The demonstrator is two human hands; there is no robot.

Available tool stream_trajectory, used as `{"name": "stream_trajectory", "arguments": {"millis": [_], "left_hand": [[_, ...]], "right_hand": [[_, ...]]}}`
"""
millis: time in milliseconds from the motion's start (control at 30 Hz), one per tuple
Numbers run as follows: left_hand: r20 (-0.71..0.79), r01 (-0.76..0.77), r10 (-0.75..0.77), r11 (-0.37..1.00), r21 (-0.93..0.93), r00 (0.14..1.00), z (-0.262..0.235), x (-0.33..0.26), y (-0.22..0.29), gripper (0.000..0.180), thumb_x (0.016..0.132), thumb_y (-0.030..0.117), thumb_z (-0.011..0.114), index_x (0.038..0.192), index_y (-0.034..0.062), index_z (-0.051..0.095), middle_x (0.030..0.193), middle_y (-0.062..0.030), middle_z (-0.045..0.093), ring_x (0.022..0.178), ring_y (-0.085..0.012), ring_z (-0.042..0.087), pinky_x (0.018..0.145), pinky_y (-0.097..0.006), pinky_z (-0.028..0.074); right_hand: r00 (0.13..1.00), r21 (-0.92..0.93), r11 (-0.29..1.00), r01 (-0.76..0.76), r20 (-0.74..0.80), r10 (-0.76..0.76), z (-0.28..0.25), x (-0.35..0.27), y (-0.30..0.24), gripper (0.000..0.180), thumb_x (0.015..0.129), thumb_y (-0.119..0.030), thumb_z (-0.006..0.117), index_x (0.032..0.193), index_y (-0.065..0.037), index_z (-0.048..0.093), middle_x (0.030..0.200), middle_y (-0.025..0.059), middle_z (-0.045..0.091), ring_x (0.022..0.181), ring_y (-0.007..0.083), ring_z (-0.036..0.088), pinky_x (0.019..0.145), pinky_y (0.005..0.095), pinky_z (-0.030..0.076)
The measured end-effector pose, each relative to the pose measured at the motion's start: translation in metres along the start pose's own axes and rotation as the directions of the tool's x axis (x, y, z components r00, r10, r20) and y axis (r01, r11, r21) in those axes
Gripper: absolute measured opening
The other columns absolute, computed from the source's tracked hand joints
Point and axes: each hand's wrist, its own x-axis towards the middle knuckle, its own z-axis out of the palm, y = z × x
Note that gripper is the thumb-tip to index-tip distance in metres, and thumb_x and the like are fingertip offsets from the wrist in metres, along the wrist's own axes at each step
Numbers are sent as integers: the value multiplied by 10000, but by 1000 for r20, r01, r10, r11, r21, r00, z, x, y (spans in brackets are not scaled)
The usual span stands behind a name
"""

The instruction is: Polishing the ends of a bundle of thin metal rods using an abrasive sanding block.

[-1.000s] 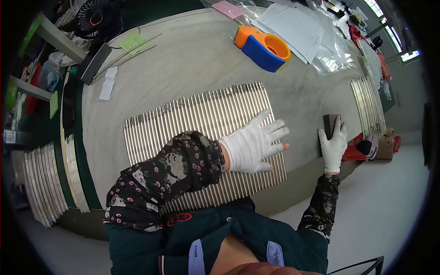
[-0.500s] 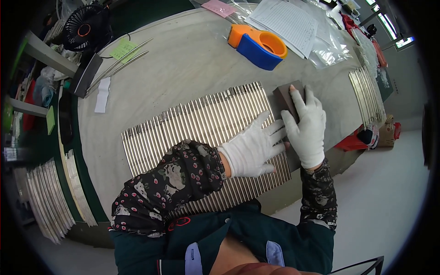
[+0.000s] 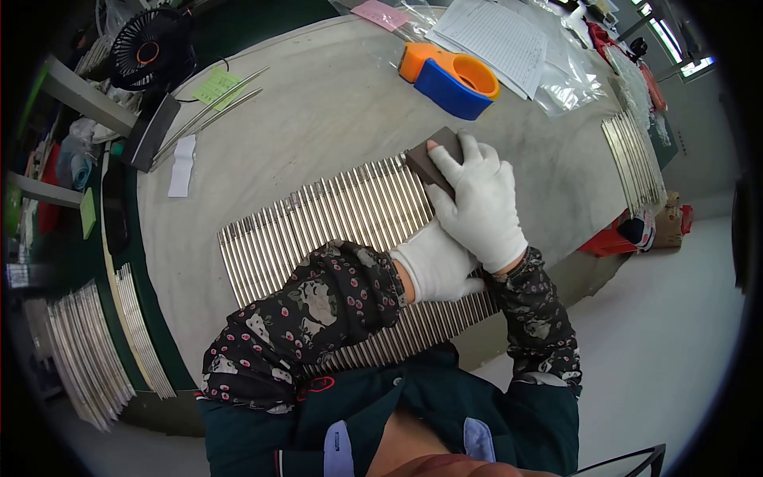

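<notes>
A row of slim silvery metal rods (image 3: 266, 250) lies side by side in front of me. My left hand (image 3: 437, 261), in a white glove, rests flat across the rods near their right end; its fingers are mostly hidden beneath my right hand. My right hand (image 3: 479, 199), gloved too with bare fingertips showing, grips a dark brown rectangular block (image 3: 433, 159). The block sits over the far ends of the rods on the right of the row. My right wrist crosses over the left hand's fingers.
An orange and blue tape dispenser (image 3: 453, 83) stands beyond the rods, near papers (image 3: 493, 44) and plastic bags. Two long rods (image 3: 211, 111) lie at the far left by a green note and a black fan (image 3: 151, 48). More rods (image 3: 632, 163) lie at the right edge.
My right hand has moved left with the block, from beside the row onto the rods' far ends. It now covers the left hand's fingers, which were spread in sight before.
</notes>
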Motion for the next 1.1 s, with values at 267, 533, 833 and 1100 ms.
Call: {"name": "stream_trajectory", "arguments": {"millis": [267,533,833,1100], "left_hand": [[-270,-123,172,974,191,947,6,3,-1,596,844,502,546,1265,80,559,1326,-145,489,1305,-271,371,1114,-536,181],[60,6,-1,997,-83,998,-14,-2,6,513,882,414,499,1285,101,552,1337,-145,504,1308,-306,384,1130,-486,196],[-490,-197,243,970,144,837,-3,3,0,483,812,413,600,1078,11,639,1156,-177,606,1133,-320,525,1056,-391,345],[-440,-139,220,968,208,871,5,3,-2,502,817,398,586,1184,56,604,1155,-141,608,1145,-305,524,1085,-381,310]], "right_hand": [[956,-130,951,-281,-122,266,-2,-12,65,449,766,-258,646,1191,-112,633,1184,191,575,1029,341,566,812,439,467],[994,89,990,-105,-20,107,-21,1,-7,466,751,-227,657,1197,-95,617,1254,223,528,1080,369,522,886,435,424],[963,-248,930,-270,-44,268,-24,14,29,376,742,-251,634,1087,-109,679,968,156,628,866,307,592,698,425,462],[875,-319,880,-351,222,430,-31,31,17,426,738,-255,642,1145,-129,650,1135,209,590,984,353,573,836,429,443]]}}
